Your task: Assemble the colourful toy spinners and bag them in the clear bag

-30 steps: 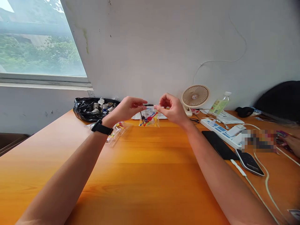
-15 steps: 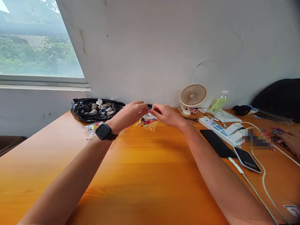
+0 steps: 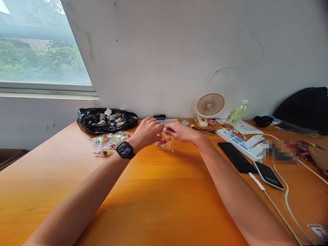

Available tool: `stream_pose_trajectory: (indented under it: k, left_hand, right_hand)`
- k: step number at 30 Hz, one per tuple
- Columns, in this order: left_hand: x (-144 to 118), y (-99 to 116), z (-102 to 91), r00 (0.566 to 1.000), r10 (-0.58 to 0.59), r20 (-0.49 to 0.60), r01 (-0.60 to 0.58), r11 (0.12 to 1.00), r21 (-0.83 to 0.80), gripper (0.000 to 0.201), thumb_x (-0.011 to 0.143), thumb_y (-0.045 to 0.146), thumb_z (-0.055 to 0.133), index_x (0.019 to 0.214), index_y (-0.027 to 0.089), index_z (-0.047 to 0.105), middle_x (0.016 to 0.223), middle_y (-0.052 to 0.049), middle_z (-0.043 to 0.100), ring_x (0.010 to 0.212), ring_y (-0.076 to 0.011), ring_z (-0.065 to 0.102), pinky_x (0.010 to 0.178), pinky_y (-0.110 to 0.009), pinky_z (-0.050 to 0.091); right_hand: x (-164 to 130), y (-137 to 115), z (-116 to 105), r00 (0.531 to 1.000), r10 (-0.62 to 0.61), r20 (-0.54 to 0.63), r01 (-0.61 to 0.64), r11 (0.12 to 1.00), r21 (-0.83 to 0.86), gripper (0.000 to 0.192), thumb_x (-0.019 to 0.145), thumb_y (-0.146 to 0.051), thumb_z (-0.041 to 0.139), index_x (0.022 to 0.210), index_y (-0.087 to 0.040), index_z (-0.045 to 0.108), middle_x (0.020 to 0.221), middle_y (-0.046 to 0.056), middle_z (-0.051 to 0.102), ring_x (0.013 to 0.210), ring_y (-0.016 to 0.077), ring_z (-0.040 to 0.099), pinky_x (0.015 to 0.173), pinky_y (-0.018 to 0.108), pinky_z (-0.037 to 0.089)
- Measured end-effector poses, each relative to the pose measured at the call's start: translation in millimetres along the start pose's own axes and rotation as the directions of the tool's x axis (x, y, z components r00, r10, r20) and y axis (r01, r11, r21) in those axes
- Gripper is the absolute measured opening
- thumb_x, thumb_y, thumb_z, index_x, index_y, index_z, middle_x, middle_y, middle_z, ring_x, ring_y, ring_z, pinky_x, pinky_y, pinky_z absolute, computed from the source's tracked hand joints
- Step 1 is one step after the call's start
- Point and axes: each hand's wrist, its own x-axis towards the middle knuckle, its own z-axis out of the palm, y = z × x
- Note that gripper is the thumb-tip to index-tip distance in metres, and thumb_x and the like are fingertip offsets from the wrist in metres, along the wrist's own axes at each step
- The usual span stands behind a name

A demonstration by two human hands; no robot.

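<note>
A small clear plastic bag (image 3: 166, 142) with red, yellow and blue pieces in it hangs between my hands over the far middle of the table. My left hand (image 3: 149, 132), with a black watch on its wrist, is closed at the bag's upper left. My right hand (image 3: 181, 132) pinches its upper right edge; the fingertips are partly hidden. To the left of my left hand lie more clear bags of colourful pieces (image 3: 110, 141), near a black plastic bag (image 3: 85, 123) holding grey cylindrical parts and crumpled white paper.
A blue-handled screwdriver (image 3: 159, 117) lies by the wall. Toward the right are a clip fan (image 3: 210, 105), glasses (image 3: 205, 130), a bottle (image 3: 237, 114), a power strip (image 3: 239, 143), a black phone (image 3: 235, 157) and cables. Another person's hand (image 3: 317, 152) is at the right edge.
My left hand has shifted slightly right and down, uncovering more of the bags on the left and the screwdriver. The small bag is a little lower and further right, still between both hands.
</note>
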Motion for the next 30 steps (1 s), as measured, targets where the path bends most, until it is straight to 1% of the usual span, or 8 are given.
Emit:
stream_pose_trajectory:
  k: [6,10,14,18,21,24,27,30]
  left_hand:
    - [0,7,1.5,1.000,-0.004,-0.001,0.004,1.000,0.005,0.011,0.082,0.012,0.066,0.089,0.020,0.064,0.088,-0.008,0.073,0.087,-0.0270,0.065,0.074,-0.039,0.041]
    - [3,13,-0.5,0.998,0.014,-0.057,-0.017,0.999,-0.042,0.015,0.093,0.016,0.058,0.107,0.019,0.065,0.106,-0.011,0.073,0.100,-0.0289,0.063,0.084,-0.042,0.044]
    - [0,46,13.1,0.996,0.087,-0.011,-0.086,0.953,-0.289,0.009,0.097,0.020,0.055,0.100,0.021,0.064,0.096,-0.008,0.073,0.089,-0.0245,0.065,0.081,-0.038,0.046]
    - [-11,92,43.6,0.960,0.242,0.141,-0.149,0.868,-0.474,0.009,0.096,0.026,0.058,0.089,0.023,0.062,0.077,-0.005,0.071,0.069,-0.0232,0.066,0.064,-0.037,0.044]
    - [-19,110,61.1,0.958,0.243,0.151,-0.112,0.804,-0.585,0.011,0.098,0.026,0.056,0.103,0.023,0.065,0.085,-0.007,0.075,0.075,-0.0248,0.071,0.068,-0.038,0.049]
    - [-23,111,70.0,0.965,0.213,0.152,-0.055,0.734,-0.677,0.022,0.098,0.024,0.055,0.117,0.022,0.066,0.101,-0.010,0.078,0.092,-0.0269,0.074,0.082,-0.039,0.055]
    - [-25,107,75.3,0.984,0.145,0.102,-0.016,0.648,-0.761,0.036,0.099,0.022,0.052,0.134,0.022,0.062,0.131,-0.011,0.072,0.120,-0.0270,0.068,0.102,-0.038,0.053]
    - [-26,105,78.0,0.993,0.089,0.075,0.008,0.592,-0.806,0.039,0.102,0.025,0.048,0.139,0.020,0.059,0.135,-0.008,0.070,0.124,-0.0258,0.066,0.107,-0.036,0.052]
  right_hand:
    - [0,3,1,0.998,0.035,0.050,-0.034,0.999,-0.013,0.027,0.100,-0.032,0.054,0.077,-0.020,0.060,0.071,0.000,0.064,0.062,0.0147,0.050,0.057,0.028,0.030]
    - [-4,28,-9,0.975,0.221,-0.022,-0.222,0.971,-0.091,0.021,0.099,-0.029,0.057,0.084,-0.019,0.067,0.080,0.005,0.073,0.067,0.0161,0.058,0.060,0.026,0.034]
    - [-20,58,-30,0.804,0.553,-0.219,-0.594,0.761,-0.262,0.017,0.093,-0.018,0.060,0.094,-0.010,0.076,0.096,0.023,0.077,0.082,0.0281,0.071,0.064,0.032,0.039]
    - [-24,51,-40,0.662,0.608,-0.438,-0.743,0.610,-0.276,0.024,0.094,-0.013,0.057,0.105,-0.006,0.077,0.101,0.030,0.075,0.095,0.0368,0.074,0.068,0.036,0.043]
    - [-11,16,-26,0.743,0.498,-0.446,-0.642,0.719,-0.266,0.027,0.100,-0.018,0.052,0.105,-0.007,0.076,0.095,0.028,0.075,0.086,0.0346,0.074,0.066,0.036,0.043]
    - [4,-23,1,0.963,0.232,-0.137,-0.248,0.961,-0.120,0.028,0.105,-0.032,0.052,0.111,-0.015,0.073,0.088,0.016,0.076,0.072,0.0261,0.069,0.060,0.033,0.038]
    - [10,-45,25,0.999,0.014,0.051,-0.017,0.998,0.065,0.036,0.104,-0.047,0.056,0.128,-0.024,0.068,0.091,0.008,0.076,0.071,0.0214,0.065,0.060,0.030,0.036]
    - [13,-43,39,0.996,-0.018,0.086,0.008,0.993,0.121,0.030,0.104,-0.046,0.055,0.114,-0.024,0.073,0.090,0.005,0.075,0.073,0.0187,0.063,0.062,0.028,0.034]
